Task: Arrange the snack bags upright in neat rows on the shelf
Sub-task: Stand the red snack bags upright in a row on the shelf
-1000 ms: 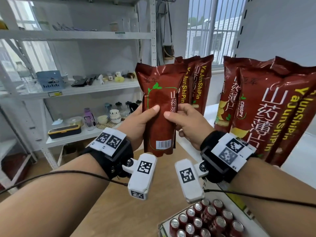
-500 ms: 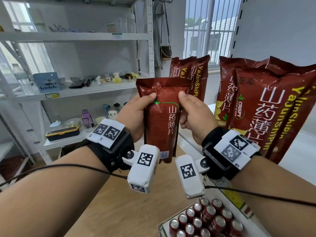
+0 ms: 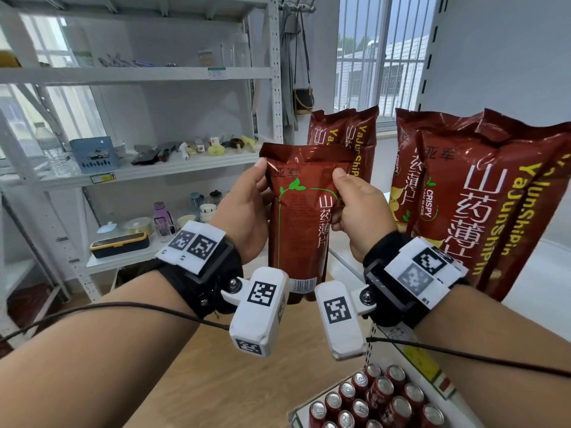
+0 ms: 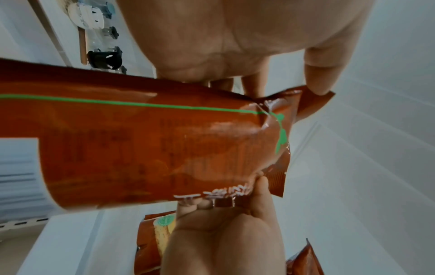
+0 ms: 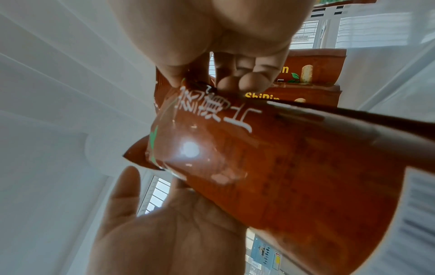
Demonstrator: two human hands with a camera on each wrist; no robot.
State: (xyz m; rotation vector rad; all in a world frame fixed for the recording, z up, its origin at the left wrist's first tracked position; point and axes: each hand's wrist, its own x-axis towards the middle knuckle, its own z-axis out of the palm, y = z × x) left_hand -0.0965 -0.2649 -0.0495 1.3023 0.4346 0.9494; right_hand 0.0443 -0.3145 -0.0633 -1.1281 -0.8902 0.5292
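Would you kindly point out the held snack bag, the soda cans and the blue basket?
held snack bag [image 3: 304, 230]: head view, front panel.
soda cans [image 3: 375, 396]: head view, can tops.
blue basket [image 3: 94, 152]: head view, front wall.

My view of the white shelf [image 3: 550, 273], dark red snack bags [image 3: 482, 196] standing upright on it, two more bags [image 3: 346, 134] upright behind them toward the window, red cans [image 3: 370, 400] packed on the tier below the bags.
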